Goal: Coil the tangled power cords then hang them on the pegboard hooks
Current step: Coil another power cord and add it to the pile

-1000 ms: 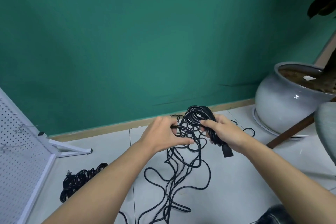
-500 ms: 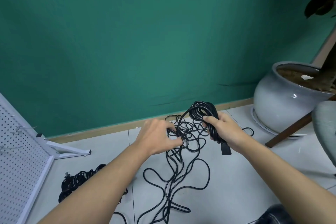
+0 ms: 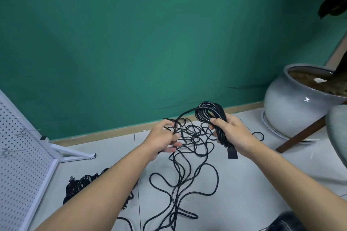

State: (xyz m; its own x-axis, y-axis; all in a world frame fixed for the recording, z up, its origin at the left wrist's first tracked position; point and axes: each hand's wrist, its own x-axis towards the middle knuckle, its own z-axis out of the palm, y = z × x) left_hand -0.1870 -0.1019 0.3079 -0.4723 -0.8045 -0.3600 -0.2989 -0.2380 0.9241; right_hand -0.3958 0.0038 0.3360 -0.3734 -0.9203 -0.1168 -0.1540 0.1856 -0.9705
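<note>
My right hand (image 3: 233, 133) grips a partly wound coil of black power cord (image 3: 210, 112), its loops standing above my fingers and its plug (image 3: 232, 153) hanging below my palm. A strand runs from the coil leftward to my left hand (image 3: 163, 138), which holds it with curled fingers. Below both hands the rest of that cord (image 3: 180, 184) trails in loose tangled loops on the tiled floor. A second black cord bundle (image 3: 82, 184) lies on the floor at lower left, partly hidden by my left forearm. The white pegboard (image 3: 16, 155) with metal hooks (image 3: 24, 131) leans at the far left.
A large grey ceramic plant pot (image 3: 293, 107) stands at the right by the green wall. A wooden leg (image 3: 300, 133) slants in front of it, beside a grey cushioned seat edge (image 3: 338, 133). The pegboard's white foot (image 3: 75, 154) juts onto the floor. A dark shoe (image 3: 285, 221) shows at the bottom right.
My left hand has slid left and down along the strand, away from the coil. My right hand has lifted the coil slightly and stayed closed on it.
</note>
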